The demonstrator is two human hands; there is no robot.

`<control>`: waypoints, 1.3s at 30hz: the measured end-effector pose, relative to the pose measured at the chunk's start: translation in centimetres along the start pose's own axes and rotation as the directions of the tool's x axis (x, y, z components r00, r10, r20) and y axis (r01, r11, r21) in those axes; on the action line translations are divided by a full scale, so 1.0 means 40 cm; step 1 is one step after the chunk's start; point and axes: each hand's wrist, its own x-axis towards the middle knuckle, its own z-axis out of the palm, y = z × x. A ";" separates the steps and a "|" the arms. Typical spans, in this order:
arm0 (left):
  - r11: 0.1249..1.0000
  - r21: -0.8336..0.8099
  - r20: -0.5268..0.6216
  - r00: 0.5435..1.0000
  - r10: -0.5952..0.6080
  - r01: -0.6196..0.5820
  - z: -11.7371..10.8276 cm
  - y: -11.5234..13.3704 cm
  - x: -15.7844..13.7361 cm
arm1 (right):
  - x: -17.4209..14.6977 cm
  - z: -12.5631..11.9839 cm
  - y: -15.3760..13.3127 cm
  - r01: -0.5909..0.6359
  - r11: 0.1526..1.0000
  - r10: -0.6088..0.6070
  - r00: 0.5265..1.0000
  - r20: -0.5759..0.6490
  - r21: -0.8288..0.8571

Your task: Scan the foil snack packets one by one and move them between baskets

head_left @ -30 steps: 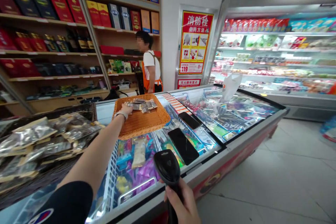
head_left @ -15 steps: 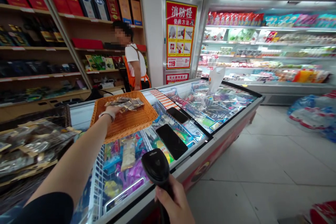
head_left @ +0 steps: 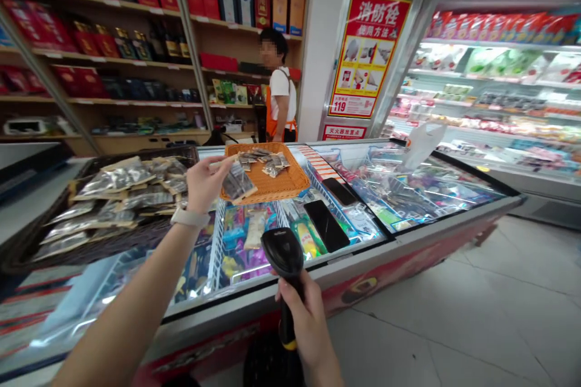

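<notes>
Between the fingers of my left hand hangs a small clear packet, tilted in front of the near left corner of an orange wicker basket. Several similar packets lie inside that basket. To the left, a dark woven tray is heaped with more packets with brownish edges. My right hand is wrapped round the handle of a black barcode scanner, whose head points up and forward over the freezer's front edge.
Two smartphones lie on the glass-topped chest freezer, which holds bagged goods. A plastic bag stands farther right on it. Behind, a person in an orange apron stands by shelves of boxes. A lit chiller lines the right.
My left hand has come up out of the basket, back and left, with a packet in its fingers. The view has swung left, showing more of the dark tray. My right hand keeps the scanner.
</notes>
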 end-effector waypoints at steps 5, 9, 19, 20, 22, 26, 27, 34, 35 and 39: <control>0.990 -0.083 0.012 0.993 -0.116 0.117 -0.080 -0.057 -0.172 | -0.030 0.039 -0.040 -0.042 0.999 0.045 0.992 0.116 -0.022; 0.979 -0.111 0.042 0.985 -0.167 0.171 -0.105 -0.096 -0.216 | -0.049 0.060 -0.049 -0.072 0.983 0.102 0.978 0.182 -0.167; 0.959 -0.180 0.136 0.971 -0.195 0.217 -0.104 -0.116 -0.216 | -0.047 0.101 -0.055 -0.065 0.954 0.136 0.963 0.231 -0.292; 0.956 -0.187 0.144 0.969 -0.201 0.226 -0.104 -0.117 -0.217 | -0.047 0.103 -0.056 -0.065 0.954 0.139 0.961 0.240 -0.294; 0.950 -0.199 0.167 0.963 -0.210 0.241 -0.103 -0.119 -0.219 | -0.046 0.105 -0.056 -0.066 0.955 0.141 0.959 0.247 -0.290; 0.945 -0.211 0.199 0.957 -0.210 0.251 -0.102 -0.120 -0.222 | -0.047 0.108 -0.046 -0.069 0.959 0.134 0.965 0.224 -0.276; 0.943 -0.213 0.203 0.956 -0.212 0.254 -0.101 -0.120 -0.223 | -0.047 0.108 -0.042 -0.071 0.960 0.132 0.968 0.213 -0.272; 0.944 -0.215 0.208 0.956 -0.207 0.251 -0.099 -0.121 -0.224 | -0.051 0.107 -0.035 -0.066 0.956 0.119 0.977 0.175 -0.284; 0.942 -0.219 0.211 0.955 -0.208 0.253 -0.099 -0.122 -0.224 | -0.052 0.107 -0.036 -0.065 0.956 0.117 0.978 0.170 -0.285; 0.937 -0.225 0.226 0.950 -0.218 0.268 -0.098 -0.123 -0.223 | -0.054 0.108 -0.043 -0.072 0.956 0.122 0.980 0.159 -0.284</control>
